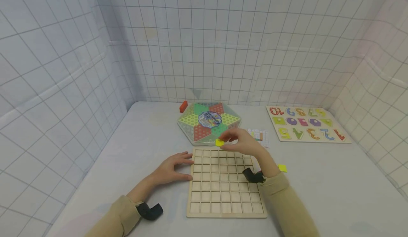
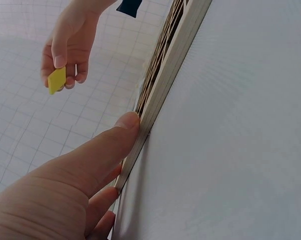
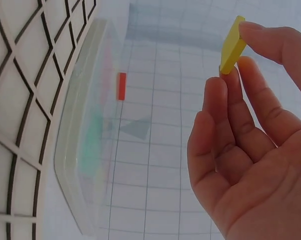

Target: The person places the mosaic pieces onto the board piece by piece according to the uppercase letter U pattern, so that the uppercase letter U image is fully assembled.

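My right hand [image 1: 242,143] pinches a small yellow square tile [image 1: 219,142] between thumb and fingers, raised over the far edge of a wooden grid board [image 1: 224,197]. The right wrist view shows the tile [image 3: 233,46] edge-on, with the thumb on one face and the other fingers loosely bent. At the board's left side my left hand [image 1: 168,169] rests with fingers spread. In the left wrist view its thumb [image 2: 126,121] touches the board's side edge [image 2: 163,90]. A second yellow tile [image 1: 282,168] lies on the table, right of the board beside my right forearm.
Behind the grid board lies a hexagonal star-patterned game board [image 1: 193,135] with a red block [image 1: 183,106] at its far left. A printed grid card [image 1: 265,142] is partly behind my right hand. A number puzzle board [image 1: 313,140] lies at the back right. Gridded walls [image 1: 204,52] surround the table.
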Available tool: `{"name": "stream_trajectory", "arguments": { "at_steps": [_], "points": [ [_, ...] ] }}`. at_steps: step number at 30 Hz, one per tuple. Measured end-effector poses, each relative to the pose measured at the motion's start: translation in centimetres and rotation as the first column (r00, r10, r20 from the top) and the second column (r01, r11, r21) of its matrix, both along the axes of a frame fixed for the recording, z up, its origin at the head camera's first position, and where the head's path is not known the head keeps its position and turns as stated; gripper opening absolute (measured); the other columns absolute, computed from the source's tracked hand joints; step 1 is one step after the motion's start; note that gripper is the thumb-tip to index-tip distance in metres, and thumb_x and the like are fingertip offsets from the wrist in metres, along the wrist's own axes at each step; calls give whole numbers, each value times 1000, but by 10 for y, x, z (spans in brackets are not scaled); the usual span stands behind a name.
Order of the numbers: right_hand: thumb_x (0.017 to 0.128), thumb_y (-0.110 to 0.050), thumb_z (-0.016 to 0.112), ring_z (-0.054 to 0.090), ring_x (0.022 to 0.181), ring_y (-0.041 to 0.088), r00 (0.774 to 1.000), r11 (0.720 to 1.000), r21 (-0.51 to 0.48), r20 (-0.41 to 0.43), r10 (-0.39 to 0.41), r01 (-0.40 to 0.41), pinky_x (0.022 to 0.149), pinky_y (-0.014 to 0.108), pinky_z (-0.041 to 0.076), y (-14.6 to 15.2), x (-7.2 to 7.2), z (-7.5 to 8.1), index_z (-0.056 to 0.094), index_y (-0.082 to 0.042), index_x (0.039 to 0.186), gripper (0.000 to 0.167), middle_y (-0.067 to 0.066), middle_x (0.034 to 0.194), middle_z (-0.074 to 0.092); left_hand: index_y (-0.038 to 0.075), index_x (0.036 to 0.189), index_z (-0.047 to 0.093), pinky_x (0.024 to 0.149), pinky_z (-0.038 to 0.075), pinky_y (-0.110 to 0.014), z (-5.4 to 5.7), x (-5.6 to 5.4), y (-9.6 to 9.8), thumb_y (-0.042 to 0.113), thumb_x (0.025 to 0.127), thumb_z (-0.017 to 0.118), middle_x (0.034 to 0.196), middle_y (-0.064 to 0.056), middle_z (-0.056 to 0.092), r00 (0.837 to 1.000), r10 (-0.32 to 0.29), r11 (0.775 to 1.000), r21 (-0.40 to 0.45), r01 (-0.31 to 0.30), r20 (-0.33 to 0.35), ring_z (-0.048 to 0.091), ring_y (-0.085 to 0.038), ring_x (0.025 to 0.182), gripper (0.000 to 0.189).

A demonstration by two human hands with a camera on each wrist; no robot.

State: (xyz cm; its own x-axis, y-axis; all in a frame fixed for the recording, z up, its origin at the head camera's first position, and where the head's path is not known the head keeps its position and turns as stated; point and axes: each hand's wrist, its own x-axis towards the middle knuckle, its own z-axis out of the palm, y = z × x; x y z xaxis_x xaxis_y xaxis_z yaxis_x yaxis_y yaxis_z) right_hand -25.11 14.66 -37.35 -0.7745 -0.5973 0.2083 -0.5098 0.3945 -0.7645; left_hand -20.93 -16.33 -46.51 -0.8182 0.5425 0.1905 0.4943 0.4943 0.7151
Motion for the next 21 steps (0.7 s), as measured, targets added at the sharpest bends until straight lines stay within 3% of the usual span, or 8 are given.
{"name": "stream_trajectory", "arguments": {
  "at_steps": [8,21],
  "points": [
    [84,-13,71,58,98,30,996,996,44,46,73,-75,87,44,48,-28,-2,-13,62,-1,113,32,13,109,63,18,118,67,108,24,-55,1,1,0,45,74,77,139,-3,48,1000,4,1000,-11,-4,6,31,-29,136,53],
    [83,-21,72,59,90,14,992,986,129,75,101,-110,80,28,50,-44,-8,-37,66,-12,105,25,-3,99,63,19,118,67,108,25,-55,1,1,0,47,74,76,140,-1,48,1000,10,1000,-27,-10,12,31,-28,136,53]
  ]
}}
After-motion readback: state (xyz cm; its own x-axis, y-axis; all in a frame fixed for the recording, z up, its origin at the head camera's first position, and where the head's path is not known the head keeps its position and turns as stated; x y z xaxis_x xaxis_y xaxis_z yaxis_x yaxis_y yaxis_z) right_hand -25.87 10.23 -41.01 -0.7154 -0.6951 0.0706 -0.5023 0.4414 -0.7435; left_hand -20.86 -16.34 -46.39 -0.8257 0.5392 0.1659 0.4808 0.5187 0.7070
